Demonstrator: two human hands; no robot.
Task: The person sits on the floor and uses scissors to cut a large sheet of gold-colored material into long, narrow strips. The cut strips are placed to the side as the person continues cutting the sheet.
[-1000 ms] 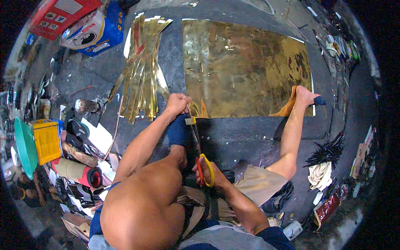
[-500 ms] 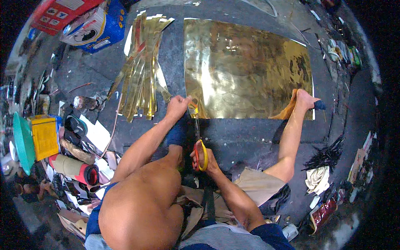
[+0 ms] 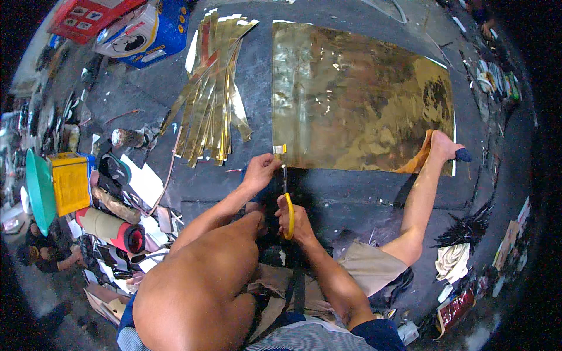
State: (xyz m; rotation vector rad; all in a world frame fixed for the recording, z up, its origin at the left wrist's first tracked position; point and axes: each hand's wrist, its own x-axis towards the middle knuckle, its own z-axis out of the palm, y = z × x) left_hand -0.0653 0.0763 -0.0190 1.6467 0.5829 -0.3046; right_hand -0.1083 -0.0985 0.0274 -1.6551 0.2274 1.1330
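A gold reflective sheet (image 3: 357, 99) lies on the dark floor in front of me. My left hand (image 3: 260, 174) is at its near left corner, thumb and fingers pinched on the edge, where a small bit of the sheet curls up. Just right of those fingers are the blades of a pair of scissors (image 3: 290, 217) with a yellow handle. They point away from me, and my right hand (image 3: 298, 222) is wrapped round the handle. Whether the blades touch the sheet I cannot tell. Left of the sheet, several cut gold strips (image 3: 213, 99) lie in a fanned pile.
My bare foot (image 3: 444, 145) rests at the sheet's near right corner. Blue and red boxes (image 3: 143, 35) stand at the far left. A yellow tin (image 3: 70, 184), a green lid-like disc (image 3: 41, 190) and scraps crowd the left; a crumpled white cloth (image 3: 452, 262) lies at the right.
My left hand has come nearer to me along the sheet's left corner. The scissors have turned, so their red handle part no longer shows. The whole view has shifted slightly.
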